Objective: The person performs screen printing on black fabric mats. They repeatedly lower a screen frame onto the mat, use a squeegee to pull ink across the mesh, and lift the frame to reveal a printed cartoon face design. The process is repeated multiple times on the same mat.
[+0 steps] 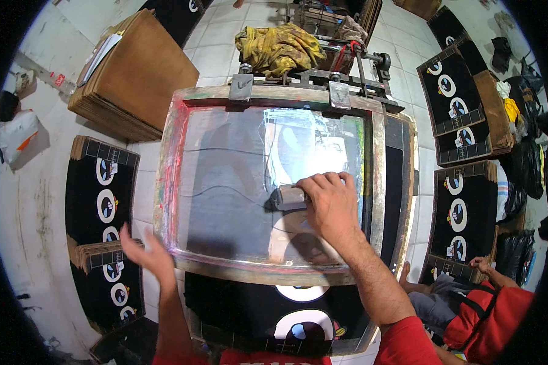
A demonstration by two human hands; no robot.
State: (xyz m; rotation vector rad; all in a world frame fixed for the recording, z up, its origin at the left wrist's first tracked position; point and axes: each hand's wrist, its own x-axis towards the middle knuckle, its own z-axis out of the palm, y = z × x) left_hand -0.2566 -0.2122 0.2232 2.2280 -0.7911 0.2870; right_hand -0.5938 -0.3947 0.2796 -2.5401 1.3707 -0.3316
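A wooden-framed printing screen (377, 182) lies in front of me, held by two metal clamps at its far edge. My right hand (332, 204) is over the mesh (225, 182), right of its middle. Its fingers are closed around a small grey-brown block (291, 196), partly hidden by the hand; I cannot tell its exact kind. Bright light reflects off the mesh beyond it. My left hand (147, 252), slightly blurred, hovers by the frame's near left corner with fingers apart and nothing in it. Under the screen's near edge shows a black printed panel (237, 310) with white round eye-like shapes.
A yellow stained cloth (280, 48) hangs over the metal rig behind the screen. Brown boards (146, 67) lean at the far left. Stacks of black printed panels stand at left (85, 182) and right (432, 213). A person in red (493, 316) sits at the right.
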